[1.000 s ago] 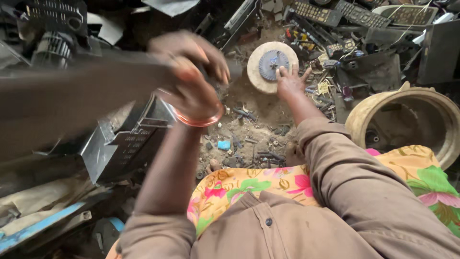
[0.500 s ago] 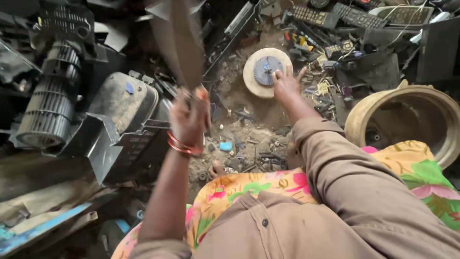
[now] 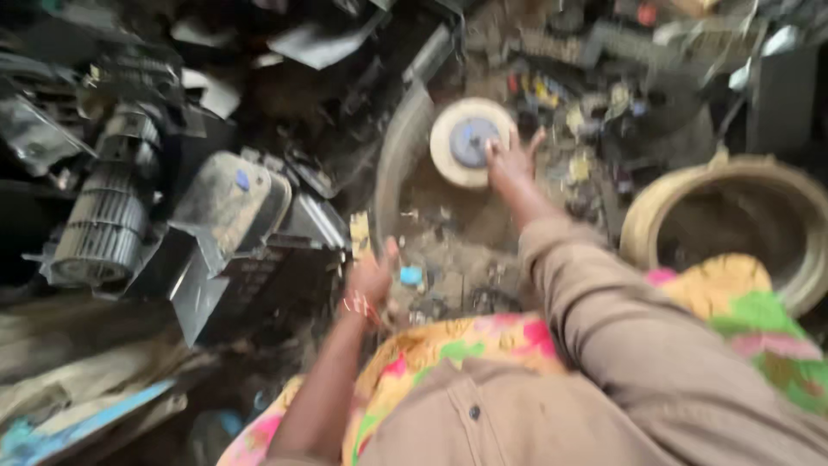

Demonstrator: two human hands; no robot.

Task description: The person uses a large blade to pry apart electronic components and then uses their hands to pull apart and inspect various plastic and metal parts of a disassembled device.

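Labels, one certain: you have a small round blue sticker [image 3: 242, 179] at about nine o'clock from centre, stuck on the top face of the grey metal housing [image 3: 231, 204].

Possible label: a small pale yellowish rectangle [image 3: 359, 233] just left of centre, too blurred for you to tell whether it is a tag or scrap.

Packages, signs, screens: none that you can make out among the blurred scrap.

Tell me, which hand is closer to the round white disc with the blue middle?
Right. The right hand touches the disc at its edge; the left hand is lower down, apart from it.
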